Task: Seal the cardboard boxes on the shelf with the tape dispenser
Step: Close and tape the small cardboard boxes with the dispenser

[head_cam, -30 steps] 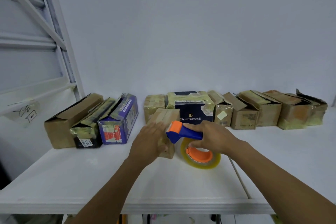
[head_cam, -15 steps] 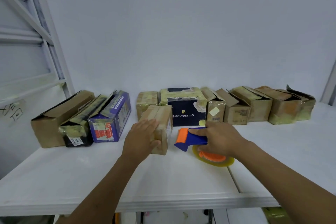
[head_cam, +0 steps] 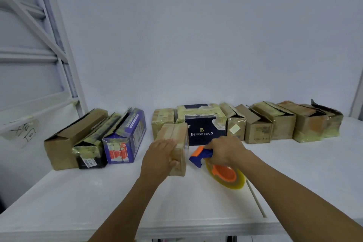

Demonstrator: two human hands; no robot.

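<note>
A small brown cardboard box [head_cam: 177, 139] stands on the white shelf [head_cam: 98, 192] in front of the row of boxes. My left hand [head_cam: 159, 158] grips its left side, fingers wrapped round the near end. To the right of it, my right hand [head_cam: 225, 150] holds the blue and orange tape dispenser [head_cam: 202, 155] by its handle. The dispenser's roll of clear tape [head_cam: 225, 176] rests on the shelf, and its blue head points at the small box's right side.
A row of boxes lines the back wall: a long brown box [head_cam: 66, 143], a purple box [head_cam: 125, 137], a dark "Benlydesign" box [head_cam: 202, 124] and several taped brown boxes [head_cam: 279, 124] to the right. A white shelf frame [head_cam: 59, 45] rises at the left.
The dispenser has come down off the box to the shelf on its right. My left hand has shifted its hold along the small box's left side.
</note>
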